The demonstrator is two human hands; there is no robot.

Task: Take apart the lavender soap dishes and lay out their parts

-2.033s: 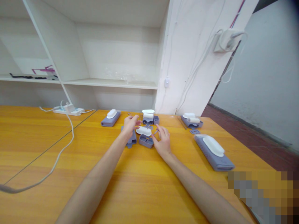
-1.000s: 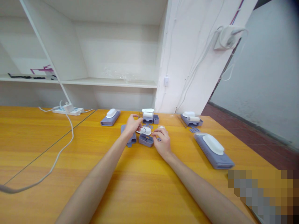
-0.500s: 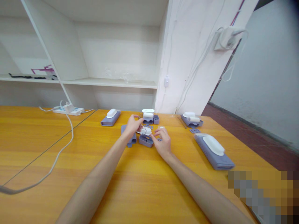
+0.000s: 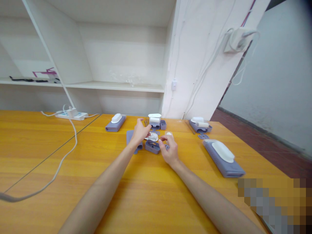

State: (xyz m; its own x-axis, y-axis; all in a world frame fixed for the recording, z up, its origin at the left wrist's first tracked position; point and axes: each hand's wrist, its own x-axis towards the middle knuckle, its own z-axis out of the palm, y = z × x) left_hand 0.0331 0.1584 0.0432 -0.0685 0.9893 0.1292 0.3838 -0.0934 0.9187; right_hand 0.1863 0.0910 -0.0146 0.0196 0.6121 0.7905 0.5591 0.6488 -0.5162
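My left hand (image 4: 141,132) reaches over the centre group with its fingers bent together, closed on thin reddish-brown strands (image 4: 148,134) that it mostly hides. Under its fingertips lies a white oval piece (image 4: 153,137). Beside the left wrist rests a grey-purple case (image 4: 130,136), partly covered. A grey-purple open tray (image 4: 152,147) sits between the hands, in front of the oval piece. My right hand (image 4: 170,150) is just right of that tray, fingers curled, with a gap between thumb and forefinger and nothing visible in it. A small flat grey-purple part (image 4: 167,147) is partly behind it.
Behind the hands stands a case with a white roll (image 4: 154,120). Similar white-topped cases are at back left (image 4: 115,123), back right (image 4: 198,124) and near right (image 4: 223,157). A power strip (image 4: 71,114) and its white cable (image 4: 74,133) lie on the left.
My left hand has shifted slightly right and forward over the reddish strands, now covering most of them. My right fingers have drawn back a little from the white oval piece.
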